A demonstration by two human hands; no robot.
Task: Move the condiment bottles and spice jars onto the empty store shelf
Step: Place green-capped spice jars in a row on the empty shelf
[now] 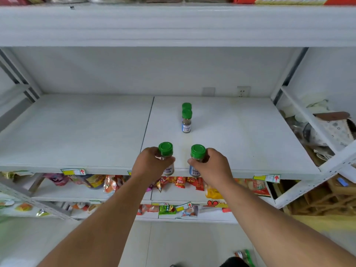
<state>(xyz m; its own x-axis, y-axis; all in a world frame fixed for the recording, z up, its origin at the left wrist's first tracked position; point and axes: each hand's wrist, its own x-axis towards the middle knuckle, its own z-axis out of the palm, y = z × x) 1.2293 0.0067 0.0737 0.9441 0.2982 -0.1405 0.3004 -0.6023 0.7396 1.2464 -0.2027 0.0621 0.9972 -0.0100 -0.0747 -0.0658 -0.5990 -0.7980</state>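
The left hand [152, 162] and right hand [211, 164] each grip a green-capped spice jar [166, 153] [197, 154] by the neck at the shelf's front edge [96, 167]; two more jars [186, 121] stand mid-shelf. Small, rigid, probably light glass; breakable, so hold below the cap.

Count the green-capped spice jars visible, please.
4: one in the left hand, one in the right hand, two on the shelf, front jar partly hiding the rear jar.
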